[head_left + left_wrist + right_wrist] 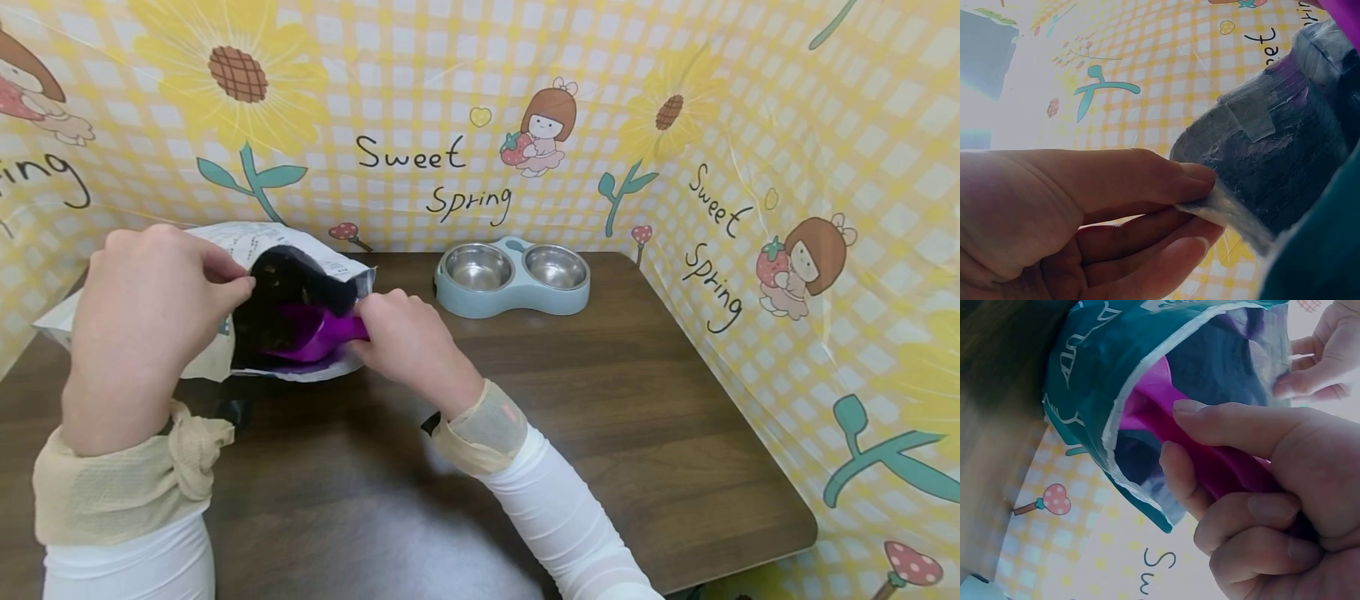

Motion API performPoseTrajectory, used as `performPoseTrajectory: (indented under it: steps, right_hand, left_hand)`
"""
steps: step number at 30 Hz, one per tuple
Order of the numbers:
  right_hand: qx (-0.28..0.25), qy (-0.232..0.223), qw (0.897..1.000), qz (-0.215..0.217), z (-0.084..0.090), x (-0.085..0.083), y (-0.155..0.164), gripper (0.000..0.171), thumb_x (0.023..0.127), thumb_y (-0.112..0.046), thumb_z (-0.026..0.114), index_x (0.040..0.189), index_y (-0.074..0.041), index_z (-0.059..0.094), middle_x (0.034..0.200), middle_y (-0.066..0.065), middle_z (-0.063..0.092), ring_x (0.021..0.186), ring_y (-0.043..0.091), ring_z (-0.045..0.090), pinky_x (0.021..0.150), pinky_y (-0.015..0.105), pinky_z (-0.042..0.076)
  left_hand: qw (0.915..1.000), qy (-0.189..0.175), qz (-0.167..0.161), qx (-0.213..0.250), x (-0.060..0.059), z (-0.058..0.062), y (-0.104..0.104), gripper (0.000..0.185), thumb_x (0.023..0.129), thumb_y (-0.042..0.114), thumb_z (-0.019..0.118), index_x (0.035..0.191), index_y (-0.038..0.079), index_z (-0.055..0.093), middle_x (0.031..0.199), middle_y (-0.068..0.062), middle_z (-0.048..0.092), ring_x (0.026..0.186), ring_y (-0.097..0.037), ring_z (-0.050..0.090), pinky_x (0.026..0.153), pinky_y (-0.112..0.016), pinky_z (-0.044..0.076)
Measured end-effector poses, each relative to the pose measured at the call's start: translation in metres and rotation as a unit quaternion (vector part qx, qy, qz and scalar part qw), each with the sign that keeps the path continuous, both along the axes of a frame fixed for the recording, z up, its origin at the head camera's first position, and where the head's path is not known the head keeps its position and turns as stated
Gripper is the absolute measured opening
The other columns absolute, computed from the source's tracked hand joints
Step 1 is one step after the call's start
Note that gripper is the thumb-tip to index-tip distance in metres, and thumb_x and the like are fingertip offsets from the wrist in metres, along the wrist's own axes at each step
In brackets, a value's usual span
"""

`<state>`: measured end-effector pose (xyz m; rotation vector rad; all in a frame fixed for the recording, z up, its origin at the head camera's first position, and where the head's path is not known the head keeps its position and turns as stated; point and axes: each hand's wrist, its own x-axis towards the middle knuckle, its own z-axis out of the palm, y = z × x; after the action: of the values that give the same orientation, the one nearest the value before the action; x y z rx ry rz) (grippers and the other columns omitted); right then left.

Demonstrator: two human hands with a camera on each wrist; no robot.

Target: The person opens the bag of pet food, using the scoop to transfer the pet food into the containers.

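Observation:
A packaging bag [217, 240], teal outside in the right wrist view, lies tilted at the left of the table with its mouth facing right. My left hand [142, 325] pinches the edge of that mouth between thumb and fingers; the pinched rim [1213, 215] shows up close in the left wrist view. With curled fingers, my right hand [412, 346] grips the handle of a purple scoop [318, 333]. The scoop's head [1150, 381] reaches inside the bag, where the lower part is hidden in the dark interior. What the bag contains is hidden too.
Toward the back of the brown wooden table [600, 400] stands a light blue double pet bowl [498, 302] with two metal dishes, right of the bag. A yellow checked cloth [420, 75] printed with flowers and figures hangs behind and along the right side.

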<state>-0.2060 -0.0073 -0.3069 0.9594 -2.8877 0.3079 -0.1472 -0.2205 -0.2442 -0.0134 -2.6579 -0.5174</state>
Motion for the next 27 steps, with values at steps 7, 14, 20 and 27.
performPoseTrajectory:
  steps: [7, 14, 20, 27]
  right_hand:
    - [0.014, -0.025, 1.000, -0.002, 0.002, -0.005, 0.008, 0.017, 0.104, -0.032, 0.072, 0.094, -0.018, 0.069, 0.081, -0.005, 0.066, 0.071, 0.014, 0.061, 0.057, 0.030, 0.050]
    - [0.081, -0.072, 0.994, -0.016, 0.000, -0.007, 0.013, 0.028, 0.109, -0.045, 0.062, 0.108, -0.017, 0.068, 0.090, 0.000, 0.072, 0.081, 0.020, 0.072, 0.067, 0.039, 0.059]
    - [0.087, -0.111, 0.990, 0.003, -0.008, -0.012, 0.017, 0.033, 0.112, -0.046, 0.055, 0.109, -0.015, 0.064, 0.090, 0.001, 0.068, 0.080, 0.019, 0.069, 0.069, 0.037, 0.057]
    - [0.041, -0.140, 0.988, 0.041, -0.018, -0.024, 0.027, 0.033, 0.111, -0.045, 0.059, 0.107, -0.013, 0.062, 0.081, -0.002, 0.059, 0.071, 0.012, 0.057, 0.063, 0.026, 0.047]
  left_hand:
    - [1.0000, -0.006, 0.005, 0.005, 0.001, 0.001, 0.001, 0.017, 0.092, 0.015, 0.071, 0.093, 0.007, 0.087, 0.096, -0.023, 0.082, 0.093, -0.069, 0.062, 0.077, -0.072, 0.049]
    - [1.0000, -0.006, 0.005, 0.002, 0.001, 0.000, 0.000, 0.017, 0.093, 0.015, 0.072, 0.093, 0.006, 0.086, 0.098, -0.025, 0.082, 0.094, -0.069, 0.061, 0.077, -0.073, 0.048]
    - [0.9999, -0.008, 0.006, 0.005, 0.001, 0.000, -0.002, 0.018, 0.093, 0.016, 0.074, 0.097, 0.003, 0.086, 0.099, -0.025, 0.082, 0.096, -0.069, 0.061, 0.079, -0.073, 0.049]
    - [0.9999, -0.007, 0.000, 0.012, 0.000, -0.001, -0.005, 0.018, 0.093, 0.016, 0.075, 0.099, 0.003, 0.086, 0.100, -0.025, 0.082, 0.097, -0.070, 0.061, 0.079, -0.073, 0.049]
